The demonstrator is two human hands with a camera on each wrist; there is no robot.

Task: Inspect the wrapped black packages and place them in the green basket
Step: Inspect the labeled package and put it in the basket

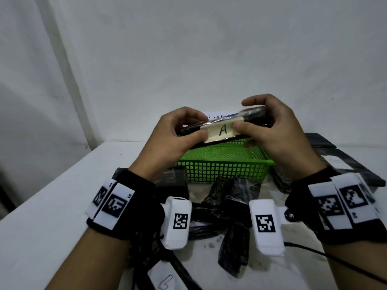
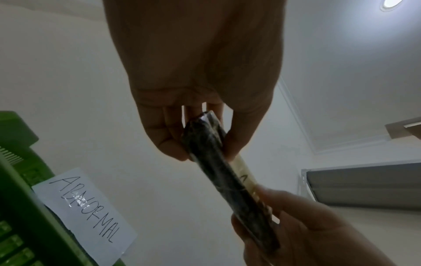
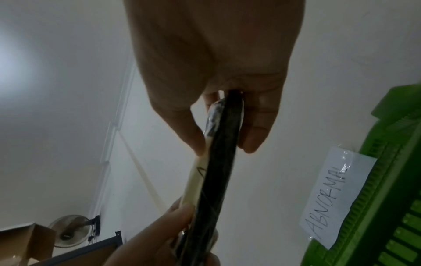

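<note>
A flat black wrapped package (image 1: 254, 116) with a cream label marked "A" (image 1: 222, 131) is held level above the green basket (image 1: 222, 166). My left hand (image 1: 178, 132) pinches its left end between thumb and fingers. My right hand (image 1: 270, 126) pinches its right end the same way. Seen edge-on in the left wrist view, the package (image 2: 218, 167) runs from my left hand (image 2: 193, 140) down to my right hand (image 2: 296, 225). In the right wrist view the package (image 3: 221, 162) sits between thumb and fingers of my right hand (image 3: 218, 142). The basket looks empty inside.
Several more black wrapped packages (image 1: 230, 210) lie on the white table (image 1: 52, 216) in front of the basket, others (image 1: 343, 162) at the right. A white paper reading "ABNORMAL" (image 2: 84, 207) is fixed to the basket's far side. A black cable (image 1: 339, 260) trails at the lower right.
</note>
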